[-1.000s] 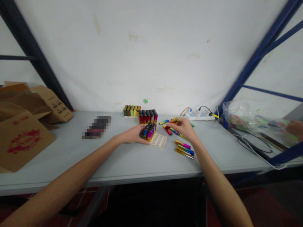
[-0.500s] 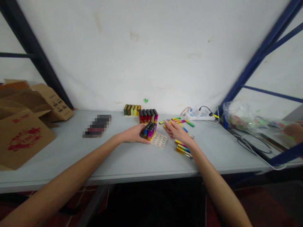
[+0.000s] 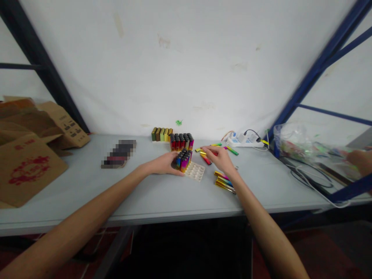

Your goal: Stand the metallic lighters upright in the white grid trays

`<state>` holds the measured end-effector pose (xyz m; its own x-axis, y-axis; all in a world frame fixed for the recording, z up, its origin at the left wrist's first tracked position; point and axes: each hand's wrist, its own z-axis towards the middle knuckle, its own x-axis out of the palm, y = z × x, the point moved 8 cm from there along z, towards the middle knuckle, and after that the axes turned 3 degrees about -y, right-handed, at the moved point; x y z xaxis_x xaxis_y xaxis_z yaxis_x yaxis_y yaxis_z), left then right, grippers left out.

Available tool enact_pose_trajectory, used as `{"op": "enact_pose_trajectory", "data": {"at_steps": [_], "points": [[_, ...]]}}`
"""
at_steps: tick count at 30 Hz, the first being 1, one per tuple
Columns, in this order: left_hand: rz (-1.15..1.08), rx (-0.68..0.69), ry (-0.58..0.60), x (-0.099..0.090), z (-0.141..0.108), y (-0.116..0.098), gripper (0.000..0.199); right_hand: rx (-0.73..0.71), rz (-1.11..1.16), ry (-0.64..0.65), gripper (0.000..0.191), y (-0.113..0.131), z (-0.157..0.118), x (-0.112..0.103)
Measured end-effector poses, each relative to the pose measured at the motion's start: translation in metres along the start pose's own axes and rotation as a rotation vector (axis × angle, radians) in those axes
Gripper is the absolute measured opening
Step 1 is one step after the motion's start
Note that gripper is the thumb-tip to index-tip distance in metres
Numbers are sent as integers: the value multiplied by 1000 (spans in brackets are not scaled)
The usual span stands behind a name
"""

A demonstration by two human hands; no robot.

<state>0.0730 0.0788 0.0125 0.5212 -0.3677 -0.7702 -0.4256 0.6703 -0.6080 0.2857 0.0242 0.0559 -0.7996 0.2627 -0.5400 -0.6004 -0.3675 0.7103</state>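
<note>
My left hand (image 3: 167, 163) is wrapped round the left side of a group of multicoloured lighters (image 3: 184, 160), which stand upright in a white tray (image 3: 195, 171). The tray's right part shows bare holes. To the right, my right hand (image 3: 218, 157) has its fingers pinched on a lighter with a shiny gold end (image 3: 204, 154); a red length shows below the fingers. Several loose lighters (image 3: 224, 182) lie flat just below my right hand, and others (image 3: 232, 150) lie behind it.
Behind stand red lighters (image 3: 181, 142) and green-and-yellow lighters (image 3: 162, 135). A power strip (image 3: 247, 140) lies by the wall. Cardboard boxes (image 3: 37, 166) are at left, beyond a blurred dark object (image 3: 119, 154). At right are plastic bags (image 3: 293, 139), cables and another person's hand (image 3: 360, 161).
My right hand has turned and shifted slightly, and a red length of lighter now shows below its fingers. My left hand stays round the lighters. The other person's hand at right has moved left.
</note>
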Motion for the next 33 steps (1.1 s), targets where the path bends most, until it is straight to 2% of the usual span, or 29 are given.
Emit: {"op": "enact_pose_trajectory", "data": {"at_steps": [2,5,9,12,14,18,21,28,33], "points": [[10,-12,-3,0,0,0,87,32,-13,-77,34,-3,-1,-5],[46,-45,1,0,0,3,92,58,-27,-96,35,-8,-2,-5],[37,-36,-7,0,0,3,91,40,-69,-70,50,-9,0,-3],[9,-4,3,1,0,0,87,-39,-49,-75,57,-4,2,0],[-2,4,12,1,0,-1,86,-78,-2,-45,56,-1,3,4],[12,-20,17,1,0,1,87,-6,218,116,49,1,-2,19],[3,-20,17,1,0,1,86,15,251,151,46,5,-7,24],[-6,-6,-3,-1,-1,-2,86,-13,-48,-36,58,9,-6,12],[13,-35,10,0,-1,-1,87,35,-129,-103,48,4,-7,7]]}}
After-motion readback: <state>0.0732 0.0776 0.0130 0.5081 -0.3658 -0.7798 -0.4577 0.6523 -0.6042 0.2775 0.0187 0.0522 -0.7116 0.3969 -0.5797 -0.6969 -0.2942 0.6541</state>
